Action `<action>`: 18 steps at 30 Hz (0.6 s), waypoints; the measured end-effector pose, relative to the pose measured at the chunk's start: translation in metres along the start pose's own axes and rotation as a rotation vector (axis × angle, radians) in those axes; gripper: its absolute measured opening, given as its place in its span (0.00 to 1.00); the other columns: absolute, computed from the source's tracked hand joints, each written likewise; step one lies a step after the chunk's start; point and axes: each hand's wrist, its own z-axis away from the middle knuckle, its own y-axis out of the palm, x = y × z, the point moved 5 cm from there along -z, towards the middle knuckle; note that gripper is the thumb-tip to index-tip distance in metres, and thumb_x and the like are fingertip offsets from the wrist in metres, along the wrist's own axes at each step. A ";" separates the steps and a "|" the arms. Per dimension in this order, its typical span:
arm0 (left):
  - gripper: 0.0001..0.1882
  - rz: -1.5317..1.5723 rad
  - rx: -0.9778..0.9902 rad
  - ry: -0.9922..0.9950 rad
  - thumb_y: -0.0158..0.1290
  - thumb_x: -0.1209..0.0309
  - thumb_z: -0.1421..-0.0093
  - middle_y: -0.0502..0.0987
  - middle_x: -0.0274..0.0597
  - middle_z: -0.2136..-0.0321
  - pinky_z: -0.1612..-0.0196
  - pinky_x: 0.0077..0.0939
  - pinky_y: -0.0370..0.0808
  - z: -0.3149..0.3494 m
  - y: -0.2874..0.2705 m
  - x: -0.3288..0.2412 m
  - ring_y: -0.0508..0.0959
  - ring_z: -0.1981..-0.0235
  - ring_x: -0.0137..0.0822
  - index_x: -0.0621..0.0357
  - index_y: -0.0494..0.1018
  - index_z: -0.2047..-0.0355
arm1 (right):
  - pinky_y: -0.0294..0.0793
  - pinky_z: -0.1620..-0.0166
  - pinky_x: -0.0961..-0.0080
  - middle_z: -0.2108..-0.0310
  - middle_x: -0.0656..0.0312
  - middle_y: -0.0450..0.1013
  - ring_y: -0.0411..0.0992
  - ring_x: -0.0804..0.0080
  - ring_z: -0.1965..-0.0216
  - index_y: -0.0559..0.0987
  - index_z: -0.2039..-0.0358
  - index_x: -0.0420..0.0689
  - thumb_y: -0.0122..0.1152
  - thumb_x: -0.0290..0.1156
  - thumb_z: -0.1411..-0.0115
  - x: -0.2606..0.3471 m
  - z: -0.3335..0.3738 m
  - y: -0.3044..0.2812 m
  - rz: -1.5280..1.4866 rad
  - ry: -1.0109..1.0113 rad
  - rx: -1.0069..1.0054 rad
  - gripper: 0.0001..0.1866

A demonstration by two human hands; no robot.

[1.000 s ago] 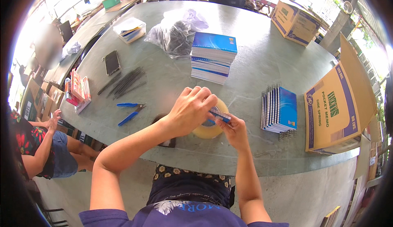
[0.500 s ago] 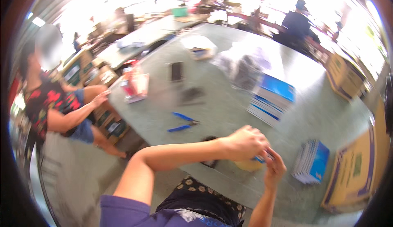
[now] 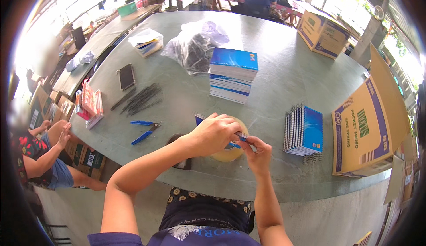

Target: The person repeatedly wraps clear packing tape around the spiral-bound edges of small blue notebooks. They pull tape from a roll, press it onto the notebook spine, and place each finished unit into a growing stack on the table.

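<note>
Left hand (image 3: 215, 133) curled over blue spiral notebook (image 3: 200, 119) mid-frame, grip mostly closed. Right hand (image 3: 257, 149) pinches its right end, fingers tight. Yellowish roll (image 3: 227, 155) beneath.

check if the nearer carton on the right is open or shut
Open: the nearer carton has a flap sticking up beyond its top edge.

I'm seeing a tall notebook stack (image 3: 232, 75) blocking straight beyond the left hand (image 3: 217, 133), plastic bag (image 3: 193, 46) crowding its left side. Bare table (image 3: 271, 106) is giving a lane between that stack and the spiral notebooks (image 3: 312, 128), which are standing between the right hand (image 3: 257, 151) and the open carton (image 3: 361, 130). Leftward, pliers (image 3: 143, 137) and black coils (image 3: 144, 99) are lying low, leaving room above.
</note>
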 end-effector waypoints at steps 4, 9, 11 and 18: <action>0.14 0.056 -0.025 0.018 0.57 0.66 0.47 0.77 0.43 0.65 0.52 0.37 0.68 -0.009 -0.002 -0.013 0.75 0.59 0.43 0.57 0.74 0.61 | 0.73 0.67 0.78 0.74 0.57 0.78 0.77 0.71 0.72 0.80 0.69 0.39 0.67 0.28 0.50 0.000 0.002 -0.003 0.064 -0.052 -0.031 0.09; 0.10 0.119 -0.015 0.079 0.56 0.70 0.47 0.78 0.44 0.67 0.52 0.38 0.69 -0.012 0.006 -0.015 0.76 0.61 0.43 0.59 0.76 0.65 | 0.74 0.68 0.76 0.73 0.56 0.78 0.77 0.66 0.72 0.80 0.69 0.39 0.67 0.27 0.50 0.004 0.002 -0.004 0.053 -0.089 -0.041 0.08; 0.08 0.147 -0.047 0.091 0.56 0.72 0.48 0.77 0.44 0.69 0.54 0.39 0.70 -0.012 0.006 -0.016 0.76 0.63 0.44 0.59 0.76 0.67 | 0.74 0.68 0.76 0.73 0.56 0.78 0.77 0.65 0.72 0.80 0.70 0.39 0.66 0.27 0.50 0.006 0.001 -0.003 0.042 -0.093 -0.037 0.08; 0.09 0.185 -0.125 -0.007 0.58 0.78 0.56 0.74 0.47 0.71 0.62 0.40 0.71 -0.013 0.009 -0.018 0.74 0.65 0.48 0.60 0.74 0.71 | 0.71 0.71 0.82 0.77 0.59 0.77 0.74 0.78 0.76 0.80 0.72 0.38 0.65 0.24 0.50 0.004 0.002 -0.003 0.105 -0.143 -0.053 0.05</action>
